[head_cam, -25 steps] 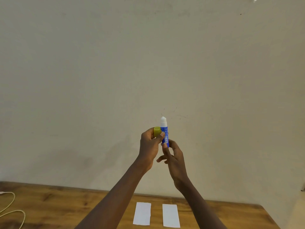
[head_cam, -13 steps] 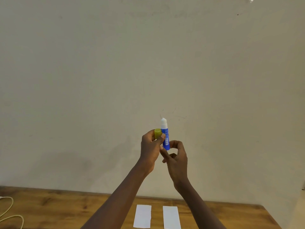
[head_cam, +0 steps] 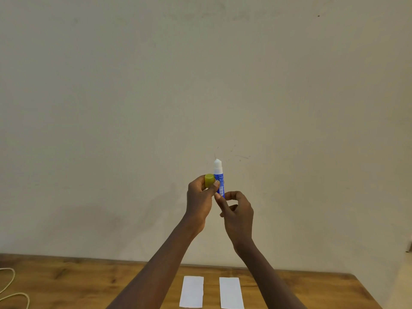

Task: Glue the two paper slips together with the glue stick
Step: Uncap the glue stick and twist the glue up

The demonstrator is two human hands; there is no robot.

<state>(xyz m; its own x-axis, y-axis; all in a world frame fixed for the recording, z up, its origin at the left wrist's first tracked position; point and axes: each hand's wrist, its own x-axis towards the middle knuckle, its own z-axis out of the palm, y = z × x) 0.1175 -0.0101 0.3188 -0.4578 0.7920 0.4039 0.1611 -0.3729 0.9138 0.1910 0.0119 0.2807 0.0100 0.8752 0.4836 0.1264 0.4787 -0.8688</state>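
Glue stick, small blue plastic tube with white tip (head_cam: 219,178): held up in mid-air, well above two white paper slips (head_cam: 192,291) lying side by side, not touching, on brown wooden table (head_cam: 66,282). Stood upright, long axis vertical, tip pointing up. Probably light, rigid, a bit slick, so best grabbed round the barrel, never the soft tip. Pinched at the base by right hand (head_cam: 237,214); round yellow-green cap (head_cam: 209,179) clutched in left hand (head_cam: 199,201), thumb against the barrel.

Glue stick (head_cam: 219,175) print (tiny), unreadable
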